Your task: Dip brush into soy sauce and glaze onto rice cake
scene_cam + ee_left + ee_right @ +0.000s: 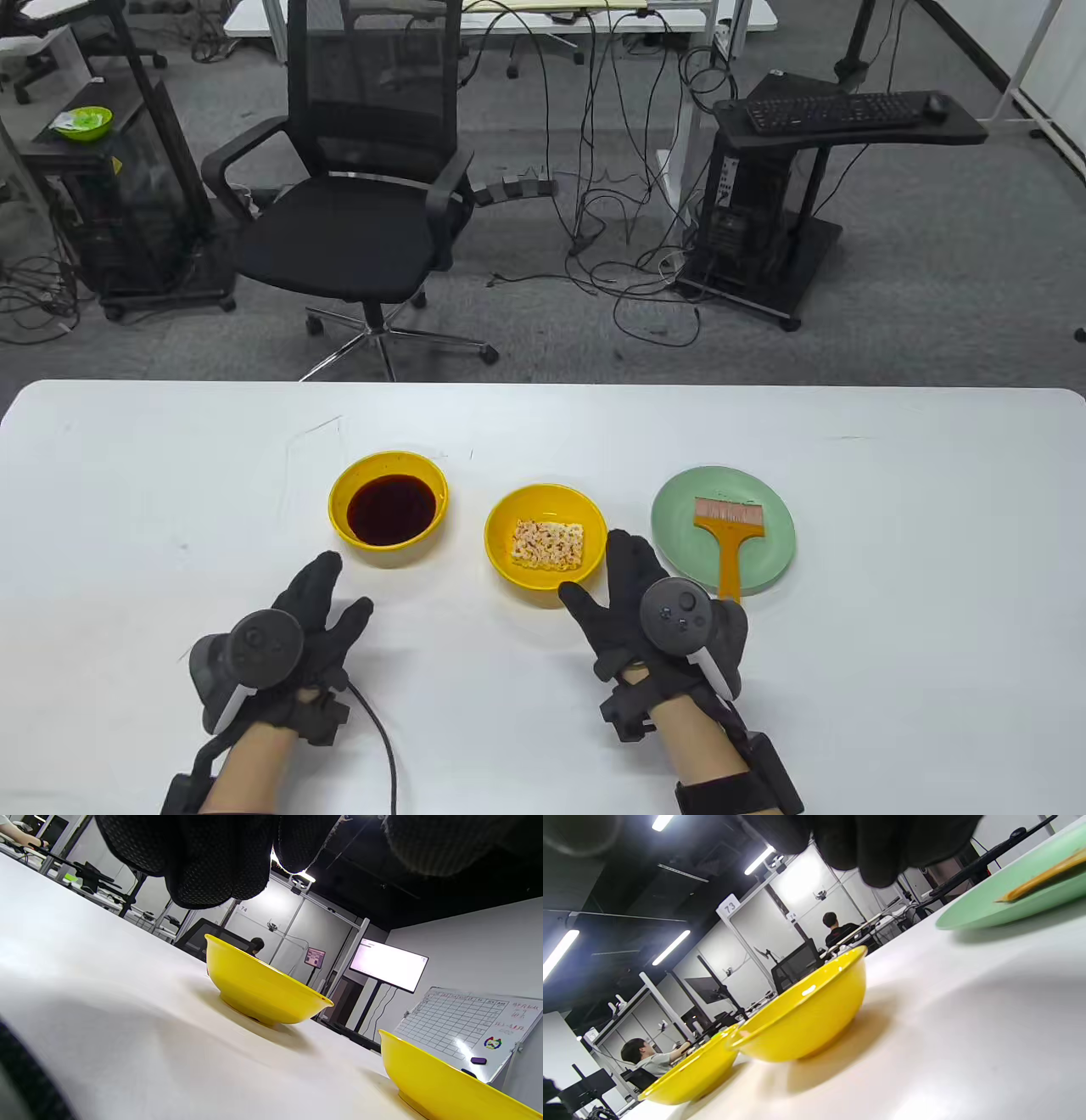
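Sauce (pixel 391 508) could be dripped across the table (pixel 891 679) once the brush (pixel 730 543) is lifted by either empty, spread hand.

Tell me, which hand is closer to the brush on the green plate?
Right. The right hand rests just beside the brush handle's end, while the left hand sits far off, near the soy sauce bowl.
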Motion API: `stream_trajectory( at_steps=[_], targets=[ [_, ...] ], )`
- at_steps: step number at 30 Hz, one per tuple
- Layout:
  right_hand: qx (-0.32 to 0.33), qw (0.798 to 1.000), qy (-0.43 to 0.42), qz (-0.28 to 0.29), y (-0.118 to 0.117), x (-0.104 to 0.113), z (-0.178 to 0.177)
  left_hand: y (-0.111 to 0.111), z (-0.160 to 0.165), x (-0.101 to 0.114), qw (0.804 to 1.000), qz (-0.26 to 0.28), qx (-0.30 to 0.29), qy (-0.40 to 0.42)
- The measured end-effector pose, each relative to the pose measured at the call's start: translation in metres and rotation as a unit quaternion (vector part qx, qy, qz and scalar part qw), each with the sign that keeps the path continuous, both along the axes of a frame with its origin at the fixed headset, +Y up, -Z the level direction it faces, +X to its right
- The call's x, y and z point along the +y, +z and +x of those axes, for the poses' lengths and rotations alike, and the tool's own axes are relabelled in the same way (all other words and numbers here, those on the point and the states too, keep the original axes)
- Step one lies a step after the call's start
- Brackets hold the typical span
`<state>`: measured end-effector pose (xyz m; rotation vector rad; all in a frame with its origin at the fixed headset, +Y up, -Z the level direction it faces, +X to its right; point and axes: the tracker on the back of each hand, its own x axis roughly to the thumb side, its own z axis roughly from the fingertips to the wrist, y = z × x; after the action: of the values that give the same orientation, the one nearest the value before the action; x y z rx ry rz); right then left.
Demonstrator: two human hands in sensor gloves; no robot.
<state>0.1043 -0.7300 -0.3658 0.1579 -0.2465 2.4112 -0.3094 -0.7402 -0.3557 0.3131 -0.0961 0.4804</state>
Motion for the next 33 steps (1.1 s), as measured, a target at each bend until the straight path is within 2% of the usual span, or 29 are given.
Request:
stream_trajectory(
  at_steps=[12, 19, 26, 33],
  targets=[
    [-0.018, 1.000, -0.007, 0.003, -0.004, 0.005, 0.018, -0.002, 0.000, -0.002, 1.000, -0.006, 0.000, -0.005],
    [-0.091, 0.996, -0.011, 0.020, -0.008, 0.013, 0.051, -0.001, 0.001, 0.000, 1.000, -0.006, 0.003, -0.010],
    [-0.187, 0.979, 0.070, -0.043, -0.015, -0.005, 0.095, -0.002, 0.006, -0.001, 1.000, -0.009, -0.002, -0.024],
    [-0.192, 0.959, 0.178, -0.105, -0.023, -0.018, 0.094, -0.001, 0.007, -0.001, 1.000, -0.011, -0.005, -0.027]
  ],
)
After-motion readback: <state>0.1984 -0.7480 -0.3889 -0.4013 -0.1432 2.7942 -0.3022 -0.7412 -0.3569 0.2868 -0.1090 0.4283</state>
